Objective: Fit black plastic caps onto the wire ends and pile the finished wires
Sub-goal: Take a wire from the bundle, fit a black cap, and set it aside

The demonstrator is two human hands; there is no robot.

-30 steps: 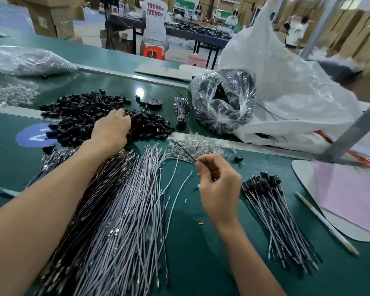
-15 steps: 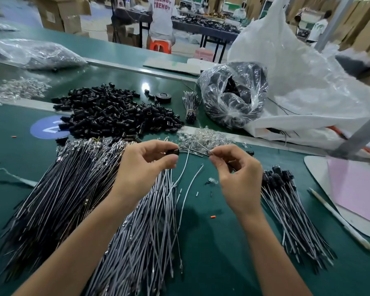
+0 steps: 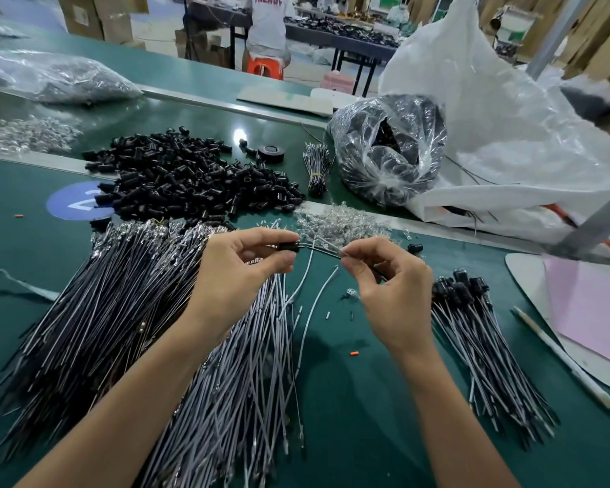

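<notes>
Holding as before, left hand (image 3: 240, 276) pinches black cap (image 3: 289, 246), right hand (image 3: 391, 290) pinches wire (image 3: 323, 251)

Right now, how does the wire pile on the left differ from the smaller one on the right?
The left pile is far bigger than the right pile. The right pile's far ends carry black caps; the left pile's show bare metal terminals. The left pile runs partly under the left forearm; the right pile lies beside the right forearm. Both are thin wires fanned on the green table.
</notes>
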